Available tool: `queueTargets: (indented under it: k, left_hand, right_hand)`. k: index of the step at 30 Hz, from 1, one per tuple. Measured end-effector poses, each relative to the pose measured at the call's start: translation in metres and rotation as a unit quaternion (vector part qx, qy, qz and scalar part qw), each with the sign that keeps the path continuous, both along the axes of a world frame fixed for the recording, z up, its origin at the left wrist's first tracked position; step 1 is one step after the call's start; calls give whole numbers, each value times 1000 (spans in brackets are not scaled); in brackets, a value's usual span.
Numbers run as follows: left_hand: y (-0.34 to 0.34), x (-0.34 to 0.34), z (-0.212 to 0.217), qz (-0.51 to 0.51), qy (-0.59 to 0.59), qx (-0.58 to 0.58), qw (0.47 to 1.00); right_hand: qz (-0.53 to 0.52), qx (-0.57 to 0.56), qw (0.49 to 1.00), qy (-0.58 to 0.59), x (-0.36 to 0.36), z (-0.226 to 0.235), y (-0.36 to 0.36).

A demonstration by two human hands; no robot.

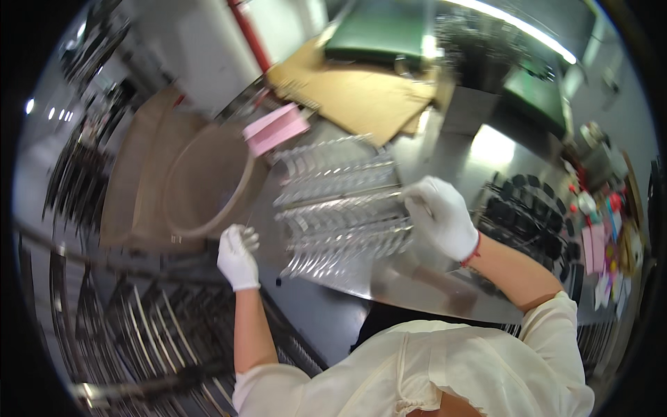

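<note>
A shiny ribbed rack, with several rows of clear or silvery curved pieces, lies on the steel table in front of me. At its right edge is my right hand, in a white glove, fingers bent down and pressed together. Whatever those fingers pinch is hidden. My left hand, also gloved, hovers left of the rack, near the rim of a brown round-mouthed container. Its fingers are loosely bent with small gaps, and nothing shows in them. Motion blurs the fine detail.
Pink paper and brown cardboard lie beyond the rack. To the right sits a cluster of black parts on the steel table. Metal racks stand at lower left. A green pad is at the back.
</note>
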State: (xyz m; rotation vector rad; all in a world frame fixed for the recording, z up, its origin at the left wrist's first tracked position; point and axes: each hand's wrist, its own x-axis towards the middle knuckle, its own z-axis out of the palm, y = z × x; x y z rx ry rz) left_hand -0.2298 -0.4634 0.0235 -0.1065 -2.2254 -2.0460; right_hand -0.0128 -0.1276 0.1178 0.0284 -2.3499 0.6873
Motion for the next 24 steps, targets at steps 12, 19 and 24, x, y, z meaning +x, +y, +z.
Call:
queueTargets:
  k: [12,19,24]
  left_hand:
    - [-72,33,40,31,-111,59,992]
    - [-99,-3,-31,-12,-235,192,953]
    - [-86,2,-59,-38,-246,213,945]
  right_hand:
    - [219,210,944,-129,-177,-66,-139]
    - [216,257,925,-178,-180,-69,-141]
    - [226,263,923,-167,-182,-72,-141]
